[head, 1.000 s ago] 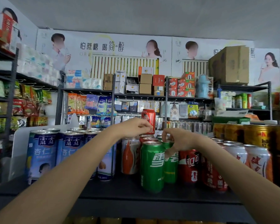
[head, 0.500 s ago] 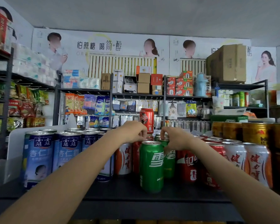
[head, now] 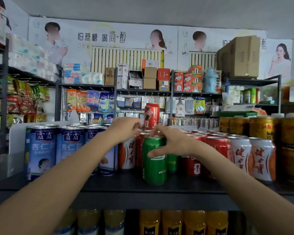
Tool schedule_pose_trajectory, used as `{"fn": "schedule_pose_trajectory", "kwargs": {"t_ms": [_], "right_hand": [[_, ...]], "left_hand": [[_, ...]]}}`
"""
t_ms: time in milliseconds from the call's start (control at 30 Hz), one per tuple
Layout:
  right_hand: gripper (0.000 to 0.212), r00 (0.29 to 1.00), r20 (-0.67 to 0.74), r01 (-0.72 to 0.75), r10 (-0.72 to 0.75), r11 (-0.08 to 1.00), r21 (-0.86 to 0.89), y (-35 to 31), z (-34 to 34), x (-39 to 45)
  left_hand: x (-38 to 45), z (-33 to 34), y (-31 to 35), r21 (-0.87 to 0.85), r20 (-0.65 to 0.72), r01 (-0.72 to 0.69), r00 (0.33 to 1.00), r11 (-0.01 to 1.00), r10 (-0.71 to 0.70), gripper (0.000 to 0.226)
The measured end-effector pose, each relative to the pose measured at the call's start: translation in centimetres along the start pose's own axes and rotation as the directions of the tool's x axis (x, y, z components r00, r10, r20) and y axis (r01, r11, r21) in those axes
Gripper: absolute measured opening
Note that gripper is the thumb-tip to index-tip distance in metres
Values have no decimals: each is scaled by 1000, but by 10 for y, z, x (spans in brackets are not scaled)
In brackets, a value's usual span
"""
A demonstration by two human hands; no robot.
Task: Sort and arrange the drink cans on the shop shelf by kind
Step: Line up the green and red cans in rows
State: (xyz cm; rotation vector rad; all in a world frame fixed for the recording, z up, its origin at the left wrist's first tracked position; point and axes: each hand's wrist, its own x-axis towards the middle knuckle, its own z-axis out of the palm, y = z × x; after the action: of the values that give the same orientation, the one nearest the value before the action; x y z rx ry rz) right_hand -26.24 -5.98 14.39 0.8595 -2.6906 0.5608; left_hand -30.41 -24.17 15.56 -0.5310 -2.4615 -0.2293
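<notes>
Right hand (head: 172,144) curled round near green can (head: 154,161), thumb across its front; left hand (head: 126,128) clenched over far cans, grasp hidden.

Grey ceiling (head: 159,9), white poster wall (head: 109,38), dark metal racks (head: 171,92), cardboard box (head: 239,56) up high, dim even light

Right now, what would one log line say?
right hand: grips front green can | left hand: curled behind, hold unclear | shelf: unsorted
</notes>
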Motion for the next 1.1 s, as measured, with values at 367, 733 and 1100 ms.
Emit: {"fn": "schedule_pose_trajectory", "kwargs": {"t_ms": [367, 733, 1100], "right_hand": [[60, 979, -188, -152, 82, 904, -399, 21, -8, -21], [60, 942, -306, -21, -138, 886, -463, -18, 29, 6], [69, 994, 67, -69, 85, 975, -213, -39, 22, 77]], "left_hand": [[-3, -2, -13, 247, 24, 62, 997, 967, -70, 9], [-11, -11, -15, 176, 103, -9, 995, 984, -10, 10], [-23, -34, -43, -7, 26, 29, 999, 1000, -28, 21]]}}
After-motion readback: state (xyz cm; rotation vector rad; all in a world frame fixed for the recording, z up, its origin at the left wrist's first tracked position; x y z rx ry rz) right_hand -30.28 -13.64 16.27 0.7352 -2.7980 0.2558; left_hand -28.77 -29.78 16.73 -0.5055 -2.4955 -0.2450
